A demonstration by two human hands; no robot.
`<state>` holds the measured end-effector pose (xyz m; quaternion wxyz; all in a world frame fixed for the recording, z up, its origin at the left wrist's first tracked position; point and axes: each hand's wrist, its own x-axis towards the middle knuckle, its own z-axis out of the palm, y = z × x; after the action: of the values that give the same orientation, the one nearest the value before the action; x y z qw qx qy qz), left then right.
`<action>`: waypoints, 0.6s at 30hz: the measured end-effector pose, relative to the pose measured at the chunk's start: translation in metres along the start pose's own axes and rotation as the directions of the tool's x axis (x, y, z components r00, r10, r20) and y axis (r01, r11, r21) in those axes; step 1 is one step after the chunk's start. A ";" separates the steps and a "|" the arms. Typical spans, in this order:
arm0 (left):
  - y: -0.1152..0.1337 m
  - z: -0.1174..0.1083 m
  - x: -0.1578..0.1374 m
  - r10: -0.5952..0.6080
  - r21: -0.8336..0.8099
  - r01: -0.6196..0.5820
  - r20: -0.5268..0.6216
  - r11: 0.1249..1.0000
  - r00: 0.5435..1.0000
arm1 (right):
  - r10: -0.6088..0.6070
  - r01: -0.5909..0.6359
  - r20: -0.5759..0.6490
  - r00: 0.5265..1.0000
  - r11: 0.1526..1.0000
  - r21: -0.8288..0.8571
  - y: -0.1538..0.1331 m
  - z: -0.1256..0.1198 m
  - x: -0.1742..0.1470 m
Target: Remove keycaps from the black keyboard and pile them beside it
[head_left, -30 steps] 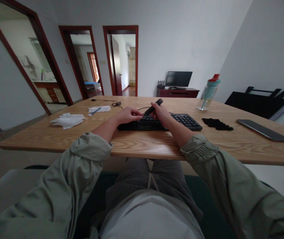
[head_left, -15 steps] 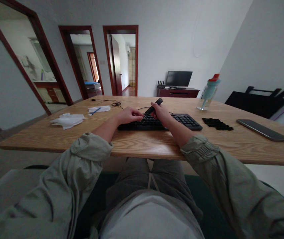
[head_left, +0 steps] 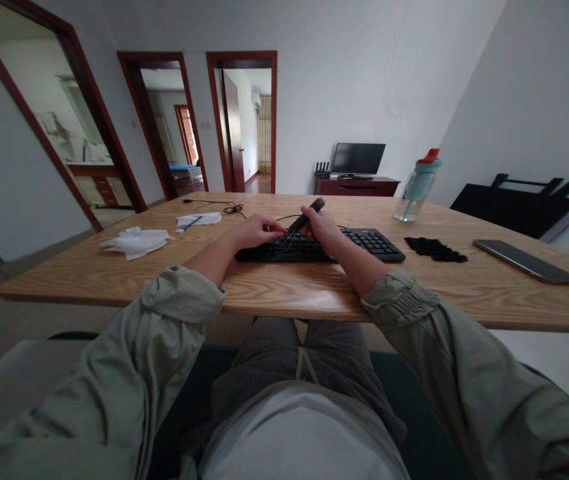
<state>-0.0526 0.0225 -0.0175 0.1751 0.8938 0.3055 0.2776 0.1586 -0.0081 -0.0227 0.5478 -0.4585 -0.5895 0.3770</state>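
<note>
A black keyboard [head_left: 372, 244] lies flat on the wooden table in front of me, its middle and left partly covered by my hands. My right hand [head_left: 320, 223] is closed around a black keycap puller [head_left: 309, 215], a slim handle slanting up to the right. Thin wire loops stick out of its lower end, over the middle of the keyboard. Close beside those wires, my left hand [head_left: 259, 231] has its thumb and fingers pinched together above the keyboard's left part. What the pinch holds, if anything, is too small to make out.
Right of the keyboard lies a patch of loose black keycaps [head_left: 435, 249], then a dark phone [head_left: 527, 261]. A water bottle [head_left: 418, 187] stands behind them. At left are crumpled white tissues [head_left: 136, 243], a blue stick [head_left: 190, 223] on another tissue, and a coiled cable [head_left: 233, 209].
Both hands stay in nearly the same place. The puller's wires have shifted very slightly near my left fingertips.
</note>
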 end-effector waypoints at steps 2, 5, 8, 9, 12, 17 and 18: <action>0.001 0.000 -0.001 0.000 0.004 0.000 -0.011 1.000 1.000 | -0.005 0.005 -0.011 1.000 1.000 0.017 -0.001 0.000 0.000; 0.005 -0.001 -0.002 -0.004 0.002 0.004 -0.004 1.000 1.000 | -0.007 0.008 -0.032 0.999 1.000 0.026 -0.001 0.000 -0.001; 0.007 -0.002 -0.003 -0.024 -0.012 0.024 0.013 1.000 1.000 | -0.016 0.017 -0.039 0.999 1.000 0.023 -0.001 -0.001 -0.001; 0.008 -0.002 -0.003 -0.029 -0.021 0.029 0.017 0.999 0.999 | -0.019 0.020 -0.042 0.999 0.999 0.028 -0.001 -0.001 0.000; 0.011 -0.002 -0.003 -0.029 -0.041 0.029 -0.002 0.999 1.000 | -0.022 0.025 -0.062 0.998 0.999 0.035 -0.001 -0.001 0.001; 0.022 -0.001 -0.005 0.005 0.020 -0.002 -0.166 1.000 0.986 | -0.035 0.041 -0.122 0.992 0.998 0.044 0.001 -0.002 0.004; 0.025 -0.001 -0.005 0.030 0.051 -0.022 -0.157 0.998 0.987 | -0.034 0.041 -0.134 0.990 0.998 0.051 0.002 -0.003 0.004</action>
<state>-0.0457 0.0008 -0.0068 0.1248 0.8771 0.3134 0.3420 0.1616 -0.0036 -0.0227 0.6049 -0.4566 -0.5500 0.3509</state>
